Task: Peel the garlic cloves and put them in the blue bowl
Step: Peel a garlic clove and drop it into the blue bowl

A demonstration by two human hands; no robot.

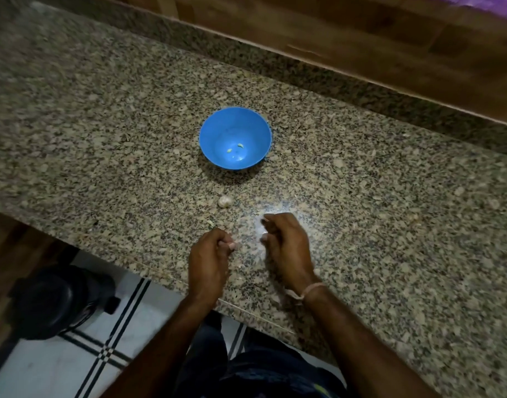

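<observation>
The blue bowl (215,130) stands in the middle of the granite counter with three small peeled garlic cloves (239,145) at its bottom. A piece of unpeeled garlic (225,201) lies on the counter just in front of the bowl. My left hand (210,259) rests near the counter's front edge, its fingers pinched together, and nothing can be made out in them. To its right, a short gap away, my right hand (286,242) is curled, and a small pale clove shows between thumb and fingers. Both hands are slightly blurred.
The granite counter (390,225) runs diagonally, with a wooden ledge (361,53) behind it. Small scraps of garlic skin (209,223) lie near my left hand. Below the front edge are a tiled floor and a black round object (54,300).
</observation>
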